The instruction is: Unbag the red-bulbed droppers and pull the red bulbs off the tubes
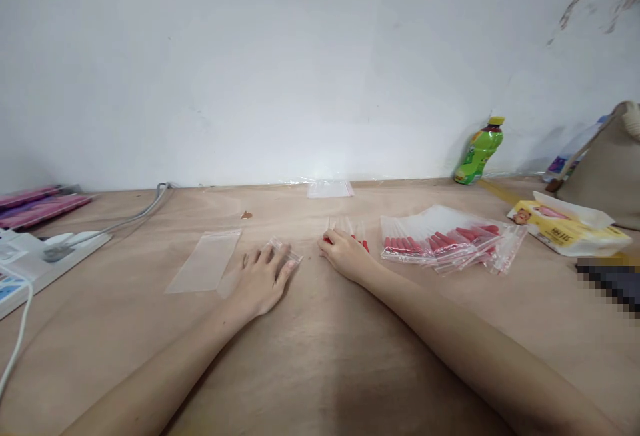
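My left hand (263, 283) lies palm down with its fingers spread. Beneath its fingertips is a small clear zip bag (293, 254), partly covered. Left of that hand a larger flat clear bag (204, 263) rests on the table. My right hand (346, 255) is closed, its fingers curled over a clear zip bag of red sticks (365, 245); red shows on both sides of the fingers, and most of the bag is hidden. To the right, several clear bags of red sticks (443, 239) lie overlapped in a pile.
Against the wall are a flat clear bag (330, 189) and a leaning green bottle (480, 151). A yellow tissue pack (570, 226), a beige bag (607, 169) and a blurred dark object (613, 283) are at right. At left are a power strip (75, 246) and pink packets (45, 208).
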A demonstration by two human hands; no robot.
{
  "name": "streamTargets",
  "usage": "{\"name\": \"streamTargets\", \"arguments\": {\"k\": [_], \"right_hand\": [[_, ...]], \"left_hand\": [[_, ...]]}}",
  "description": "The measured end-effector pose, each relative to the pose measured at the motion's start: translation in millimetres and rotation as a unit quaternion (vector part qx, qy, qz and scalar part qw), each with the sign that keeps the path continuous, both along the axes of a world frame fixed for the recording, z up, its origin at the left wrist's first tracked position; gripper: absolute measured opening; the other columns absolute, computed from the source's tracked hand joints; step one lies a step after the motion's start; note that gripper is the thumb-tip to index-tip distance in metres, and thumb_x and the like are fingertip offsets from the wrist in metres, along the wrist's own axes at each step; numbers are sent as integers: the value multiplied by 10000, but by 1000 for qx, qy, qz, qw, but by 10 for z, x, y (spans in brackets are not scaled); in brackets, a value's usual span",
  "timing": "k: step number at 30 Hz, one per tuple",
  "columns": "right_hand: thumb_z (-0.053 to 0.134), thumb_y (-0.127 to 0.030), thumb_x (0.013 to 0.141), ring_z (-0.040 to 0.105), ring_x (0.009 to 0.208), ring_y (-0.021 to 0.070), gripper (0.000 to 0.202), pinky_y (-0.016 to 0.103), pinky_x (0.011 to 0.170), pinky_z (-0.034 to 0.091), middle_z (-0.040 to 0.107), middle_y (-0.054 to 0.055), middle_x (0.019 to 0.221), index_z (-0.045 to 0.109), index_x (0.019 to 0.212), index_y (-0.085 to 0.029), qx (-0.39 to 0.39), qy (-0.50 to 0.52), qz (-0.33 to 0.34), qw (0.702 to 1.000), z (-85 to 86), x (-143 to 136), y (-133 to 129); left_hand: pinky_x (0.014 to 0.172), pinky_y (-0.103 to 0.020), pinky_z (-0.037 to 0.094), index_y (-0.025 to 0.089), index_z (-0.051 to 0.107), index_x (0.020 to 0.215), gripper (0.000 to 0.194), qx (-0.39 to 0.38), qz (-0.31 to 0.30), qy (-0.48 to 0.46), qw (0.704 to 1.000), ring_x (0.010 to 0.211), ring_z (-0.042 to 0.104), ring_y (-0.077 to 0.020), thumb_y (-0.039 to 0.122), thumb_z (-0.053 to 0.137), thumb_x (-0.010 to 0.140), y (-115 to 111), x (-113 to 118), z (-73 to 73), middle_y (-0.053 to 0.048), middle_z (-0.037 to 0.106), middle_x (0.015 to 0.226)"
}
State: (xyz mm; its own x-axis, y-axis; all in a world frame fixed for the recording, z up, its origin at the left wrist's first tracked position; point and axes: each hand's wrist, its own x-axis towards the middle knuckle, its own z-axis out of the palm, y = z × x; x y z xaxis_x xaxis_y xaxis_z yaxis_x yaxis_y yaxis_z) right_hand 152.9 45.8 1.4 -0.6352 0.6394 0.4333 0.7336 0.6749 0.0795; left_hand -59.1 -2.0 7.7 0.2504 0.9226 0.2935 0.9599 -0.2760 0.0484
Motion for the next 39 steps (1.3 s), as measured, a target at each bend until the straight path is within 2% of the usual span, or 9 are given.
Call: {"name": "streamTargets", "arguments": {"k": [4, 9, 15, 18, 22, 28, 31, 33, 39], "right_hand": [[478, -270, 864, 484, 867, 218, 195, 337, 735, 360, 574, 112, 909, 603, 929, -135, 8, -6, -1, 1000, 4, 36, -24], [418, -335, 887, 483, 892, 222, 270, 373, 751, 324, 593, 105, 976, 604, 977, -161, 43, 42, -7, 998, 28, 49, -132], [450, -429, 859, 436, 1096, 211, 379, 373, 928, 282, 566, 65, 1168, 549, 1138, -193, 6, 72, 144, 987, -4, -95, -281], [433, -464, 859, 416, 1138, 205, 377, 406, 1009, 200, 604, 38, 1126, 584, 1086, -204, -28, 62, 179, 982, -34, -137, -314], [440, -430, 863, 453, 1094, 189, 326, 420, 1019, 176, 651, 27, 1035, 613, 1016, -200, -61, 78, 182, 978, -44, -127, -316], [461, -429, 850, 485, 1059, 174, 329, 401, 1018, 189, 637, 36, 1065, 605, 1022, -188, -81, 85, 178, 977, -28, -114, -317], [467, -430, 846, 482, 1068, 172, 342, 378, 1002, 225, 621, 42, 1100, 597, 1046, -185, -87, 83, 178, 977, -23, -107, -319], [463, -429, 847, 474, 1080, 178, 348, 381, 1010, 219, 615, 43, 1113, 591, 1062, -187, -89, 83, 179, 976, -22, -101, -321], [455, -430, 847, 460, 1104, 177, 368, 382, 1062, 140, 604, 44, 1134, 585, 1078, -174, -78, 71, 182, 977, -38, -108, -320]], "left_hand": [[973, -518, 276, 190, 475, 1158, 380, 79, -41, -49, 995, 1100, 471, -294, 402, 316, 886, 93, -55, 62, -109, 556, 1150], [901, -381, 418, 171, 472, 1068, 301, -4, -83, -137, 987, 1038, 526, -221, 369, 351, 875, 180, -121, -10, -84, 563, 1119], [1083, -380, 228, 147, 380, 1283, 484, -94, -123, -79, 985, 1303, 278, -207, 416, 300, 888, 185, -116, -91, -90, 326, 1403], [1087, -377, 220, 154, 363, 1311, 499, -95, -108, -88, 986, 1319, 245, -205, 409, 259, 895, 174, -128, -105, -80, 269, 1431], [1012, -332, 346, 136, 430, 1247, 479, -52, -43, -139, 988, 1197, 433, -202, 409, 315, 870, 208, -147, -42, -94, 440, 1314], [956, -333, 378, 143, 499, 1166, 368, -1, -42, 3, 999, 1091, 501, -221, 294, 412, 842, 846, 69, 204, -107, 535, 1184], [1003, -299, 319, 155, 496, 1174, 349, -4, -74, 31, 997, 1212, 387, -203, 222, 427, 838, 1314, 274, 215, -92, 494, 1245], [969, -288, 345, 166, 533, 1122, 306, -13, -86, 50, 995, 1164, 434, -199, 195, 436, 833, 1544, 378, 181, -88, 524, 1203], [890, -377, 374, 186, 523, 1129, 297, 16, -76, 83, 994, 1033, 504, -231, 185, 391, 863, 1780, 535, 132, -116, 549, 1086]]}}
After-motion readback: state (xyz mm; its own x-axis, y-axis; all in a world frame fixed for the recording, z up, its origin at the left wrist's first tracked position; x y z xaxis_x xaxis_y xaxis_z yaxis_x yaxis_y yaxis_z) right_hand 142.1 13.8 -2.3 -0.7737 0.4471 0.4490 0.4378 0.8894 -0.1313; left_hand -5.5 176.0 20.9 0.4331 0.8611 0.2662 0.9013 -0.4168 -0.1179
